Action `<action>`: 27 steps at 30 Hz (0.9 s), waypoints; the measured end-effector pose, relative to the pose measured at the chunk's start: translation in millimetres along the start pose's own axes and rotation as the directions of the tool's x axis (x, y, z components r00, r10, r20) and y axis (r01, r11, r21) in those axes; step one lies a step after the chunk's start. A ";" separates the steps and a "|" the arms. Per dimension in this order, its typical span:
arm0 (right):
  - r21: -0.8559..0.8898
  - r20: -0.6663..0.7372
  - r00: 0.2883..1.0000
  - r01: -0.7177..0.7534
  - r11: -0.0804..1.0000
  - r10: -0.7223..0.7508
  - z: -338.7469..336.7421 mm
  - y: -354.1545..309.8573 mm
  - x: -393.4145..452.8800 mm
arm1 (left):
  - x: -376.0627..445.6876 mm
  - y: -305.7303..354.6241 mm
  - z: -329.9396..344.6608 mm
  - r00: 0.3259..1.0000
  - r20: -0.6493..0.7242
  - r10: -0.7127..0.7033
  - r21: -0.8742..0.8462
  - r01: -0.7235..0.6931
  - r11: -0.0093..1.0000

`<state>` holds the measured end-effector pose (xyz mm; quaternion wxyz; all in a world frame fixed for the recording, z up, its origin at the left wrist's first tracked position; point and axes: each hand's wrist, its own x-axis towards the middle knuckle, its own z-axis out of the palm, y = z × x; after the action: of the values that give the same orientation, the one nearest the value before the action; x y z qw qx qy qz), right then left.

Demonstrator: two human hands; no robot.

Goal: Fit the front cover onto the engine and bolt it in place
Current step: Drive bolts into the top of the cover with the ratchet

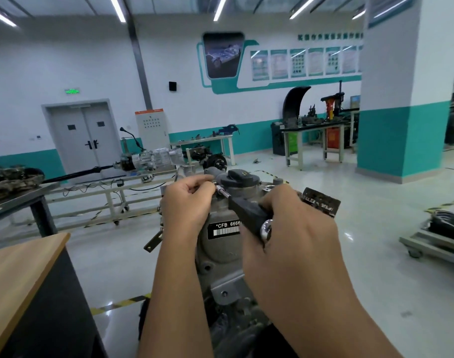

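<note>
While left hand (188,200) pinches bolt (222,190), right hand (293,228) grips wrench (246,213).

Front cover (220,251): dull grey casting; black label (224,229) with white "*CFB 6666" lettering and a white barcode. Oil filler cap (240,178) black. Driver tool (249,215) had a black body, chrome button, silver bit. Floor tape (122,303) striped yellow and black. Wall (53,63) white above a teal lower band; pillar (401,99) matched. Double doors (85,138) grey. Desk (22,267) top light wood, black side. Control cabinet (151,126) white, orange top strip.
</note>
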<state>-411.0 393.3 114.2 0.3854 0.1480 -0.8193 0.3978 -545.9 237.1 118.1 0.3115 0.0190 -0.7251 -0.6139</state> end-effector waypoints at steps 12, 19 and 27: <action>-0.056 -0.010 0.990 -0.142 0.988 0.142 -7.7 3.4 7.1 | -2.0 7.1 -3.5 1.000 0.014 0.008 0.005 -0.008 1.000; -0.127 0.122 0.962 -0.230 0.965 0.245 -9.8 -7.4 6.0 | -3.4 8.8 -5.2 0.999 0.045 0.005 0.055 -0.007 0.998; -0.244 0.168 0.972 -0.123 0.962 0.167 -17.2 -14.9 4.4 | -4.6 11.6 -4.3 1.000 0.026 -0.002 0.080 0.000 0.997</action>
<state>-396.9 397.3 132.2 0.2913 0.0781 -0.9013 0.3109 -536.0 238.1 126.8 0.3008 0.0240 -0.7529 -0.5849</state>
